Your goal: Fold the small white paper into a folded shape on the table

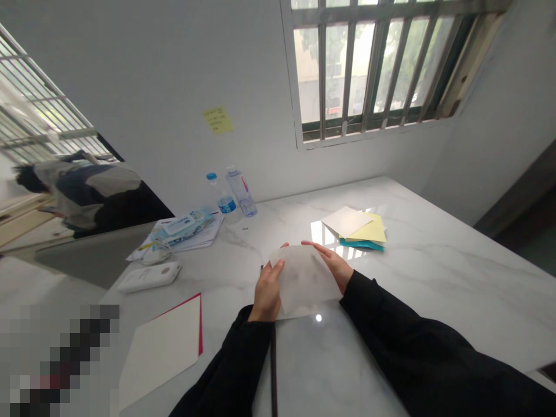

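While both hands are up over the desk (438,289), what sits between them?

A thin paper sheet (306,281), pale and half see-through, held near the middle of the view, just above the desk's surface as far as I can judge. Whether its lower edge touches, I can't tell.

How does each hand stand?

Left hand (268,289): pinching the sheet's near-left edge, thumb on top, other fingers behind it. Right hand (330,265): fingers straight and close together, lying along the far-right edge. Whether it actually pinches, I can't tell.

Is that a good hold for paper this thin?

Looks sound to me. Holding opposite edges spreads the tension, and a light touch should keep the sheet from creasing. Flat fingers are gentler than a hard pinch.

What's close by?

A paper stack (358,231) in white, yellow and blue lies just past the right hand. Further left stand two water bottles (230,194), and a power bank (149,277) and a red-backed card (163,353) lie nearer the left hand.
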### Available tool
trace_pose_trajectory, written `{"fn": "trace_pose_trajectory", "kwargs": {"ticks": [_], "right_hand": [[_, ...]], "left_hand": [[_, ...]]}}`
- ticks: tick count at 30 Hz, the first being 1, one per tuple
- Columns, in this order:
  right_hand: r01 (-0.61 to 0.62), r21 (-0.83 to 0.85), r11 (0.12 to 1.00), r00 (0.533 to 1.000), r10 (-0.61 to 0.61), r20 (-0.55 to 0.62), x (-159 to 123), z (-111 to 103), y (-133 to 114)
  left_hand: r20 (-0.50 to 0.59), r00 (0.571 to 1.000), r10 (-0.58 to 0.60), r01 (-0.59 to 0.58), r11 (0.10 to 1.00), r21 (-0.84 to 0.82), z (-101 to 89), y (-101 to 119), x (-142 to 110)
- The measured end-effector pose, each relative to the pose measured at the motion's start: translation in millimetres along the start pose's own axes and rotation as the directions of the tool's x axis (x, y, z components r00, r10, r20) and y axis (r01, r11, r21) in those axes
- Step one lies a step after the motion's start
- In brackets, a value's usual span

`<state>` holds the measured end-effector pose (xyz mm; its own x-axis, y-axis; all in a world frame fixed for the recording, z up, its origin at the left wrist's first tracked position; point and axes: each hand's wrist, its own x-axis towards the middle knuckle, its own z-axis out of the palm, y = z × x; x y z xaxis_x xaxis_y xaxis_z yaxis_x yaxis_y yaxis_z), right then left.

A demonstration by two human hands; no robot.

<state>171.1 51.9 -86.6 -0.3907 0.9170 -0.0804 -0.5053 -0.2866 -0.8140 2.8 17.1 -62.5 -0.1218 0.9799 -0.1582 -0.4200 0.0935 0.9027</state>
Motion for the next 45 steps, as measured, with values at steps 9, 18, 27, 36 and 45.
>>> {"fn": "trace_pose_trajectory", "kwargs": {"ticks": [9, 18, 27, 36, 45], "right_hand": [[0.037, -0.067, 0.997, 0.994, -0.03, 0.109, 0, -7, -6], [0.184, -0.179, 0.966, 0.958, -0.136, 0.253, -3, 1, -5], [0.082, -0.191, 0.978, 0.995, -0.091, -0.039, -1, -1, 5], [0.099, -0.201, 0.975, 0.982, -0.129, -0.138, 0, 1, 0], [0.074, -0.216, 0.974, 0.986, -0.104, -0.132, -1, 2, 2]], "left_hand": [[0.018, 0.999, -0.039, 0.039, 0.999, 0.002, -10.2, 6, 7], [0.106, 0.994, -0.035, 0.029, 0.998, 0.055, -2.9, -2, 1], [0.249, 0.964, -0.089, 0.088, 0.996, 0.013, 8.2, -4, -11], [0.236, 0.967, 0.095, -0.184, 0.903, 0.387, 3.8, -6, -11], [0.178, 0.976, 0.125, -0.194, 0.872, 0.449, 1.2, -11, -9]]}}
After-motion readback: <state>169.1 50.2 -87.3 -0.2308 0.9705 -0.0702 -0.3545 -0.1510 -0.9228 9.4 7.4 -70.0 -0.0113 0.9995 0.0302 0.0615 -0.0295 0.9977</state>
